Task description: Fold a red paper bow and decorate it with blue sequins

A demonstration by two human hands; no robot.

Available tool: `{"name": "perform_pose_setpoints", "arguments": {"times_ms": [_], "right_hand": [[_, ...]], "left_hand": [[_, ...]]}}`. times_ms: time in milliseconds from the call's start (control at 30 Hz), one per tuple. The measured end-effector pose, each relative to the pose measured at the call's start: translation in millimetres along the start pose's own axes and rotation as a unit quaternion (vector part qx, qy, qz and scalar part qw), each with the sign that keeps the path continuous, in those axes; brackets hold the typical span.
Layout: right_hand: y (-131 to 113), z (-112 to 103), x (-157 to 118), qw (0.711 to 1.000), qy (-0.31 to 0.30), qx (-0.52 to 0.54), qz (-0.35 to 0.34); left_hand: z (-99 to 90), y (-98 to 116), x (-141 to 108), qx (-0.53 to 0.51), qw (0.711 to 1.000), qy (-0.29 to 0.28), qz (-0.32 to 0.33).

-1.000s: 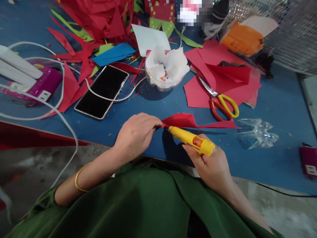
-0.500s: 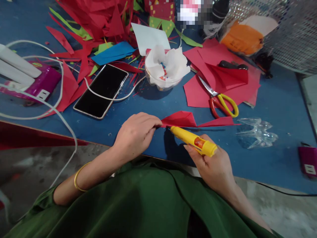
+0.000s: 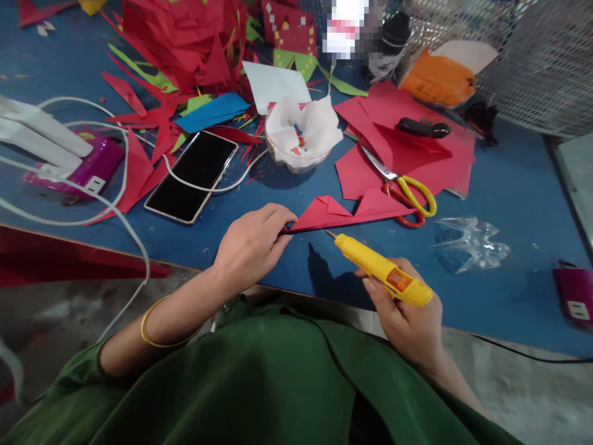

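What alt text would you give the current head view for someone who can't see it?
The left hand pinches one end of a folded red paper strip; the right hand holds a yellow tool, its thin tip near the paper's edge. Beyond them on a blue table lie scissors, a phone, a paper-lined bowl and red paper scraps.

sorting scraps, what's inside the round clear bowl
The bowl holds crumpled white paper; orange and blue spots show in its middle, too small to identify. Anything beneath the paper is covered.
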State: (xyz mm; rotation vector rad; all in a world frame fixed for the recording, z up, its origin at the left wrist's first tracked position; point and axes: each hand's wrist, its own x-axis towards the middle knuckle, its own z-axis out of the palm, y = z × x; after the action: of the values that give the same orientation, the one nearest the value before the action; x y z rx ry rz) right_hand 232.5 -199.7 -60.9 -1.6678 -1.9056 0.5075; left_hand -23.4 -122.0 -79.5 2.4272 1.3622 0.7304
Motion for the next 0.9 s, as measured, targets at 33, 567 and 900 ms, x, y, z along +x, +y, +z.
{"name": "perform_pose_setpoints", "arguments": {"times_ms": [33, 567, 900], "right_hand": [[1.3, -1.1, -1.9, 1.0, 0.01, 0.01, 0.002], [76.5, -93.8, 13.9, 0.938, 0.208, -0.223, 0.166], [98.6, -95.8, 39.7, 0.918, 0.116, -0.346, 0.157]], "left_hand": [[-0.5, 0.5, 1.4, 0.006, 1.0, -0.003, 0.001], [0.8, 0.6, 21.8, 0.038, 0.999, 0.028, -0.009], [6.3, 4.9, 18.8, 0.114, 0.993, 0.04, 0.019]]}}
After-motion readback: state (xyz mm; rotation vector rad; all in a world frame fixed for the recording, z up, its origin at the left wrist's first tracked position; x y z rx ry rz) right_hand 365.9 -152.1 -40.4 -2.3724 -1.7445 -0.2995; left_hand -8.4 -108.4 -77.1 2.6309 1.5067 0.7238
